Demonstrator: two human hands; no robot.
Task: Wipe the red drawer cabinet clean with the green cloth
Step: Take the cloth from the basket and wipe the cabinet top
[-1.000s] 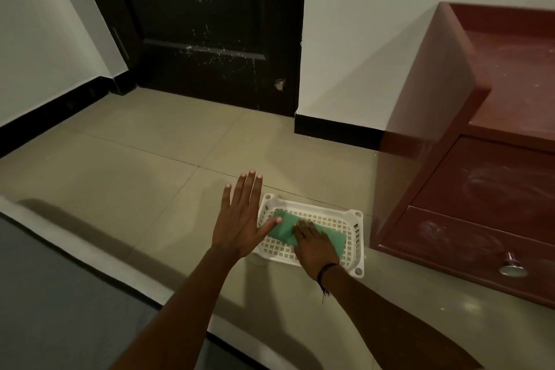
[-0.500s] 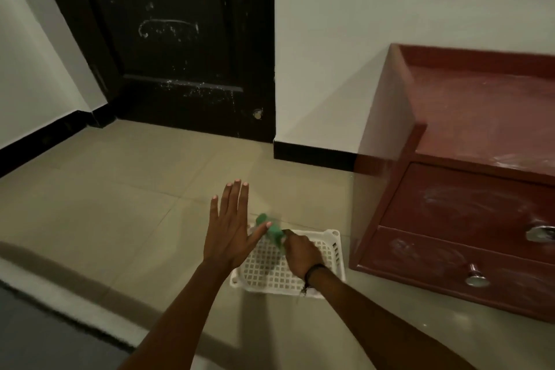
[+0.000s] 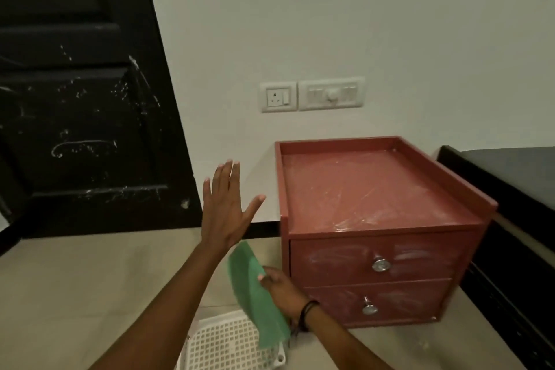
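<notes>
Both our hands hover left of the cabinet: right hand pinches the cloth above the basket, left hand spread empty.

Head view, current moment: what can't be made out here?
- White basket: cut off by the bottom edge, partly covered by the green cloth.
- Red drawer cabinet: far side faces away; drawer contents unseen, both drawers shut.
- Right hand: fingertips hidden behind the cloth.
- Switch plate: too small to read.
- Left hand: open, touching nothing.
</notes>
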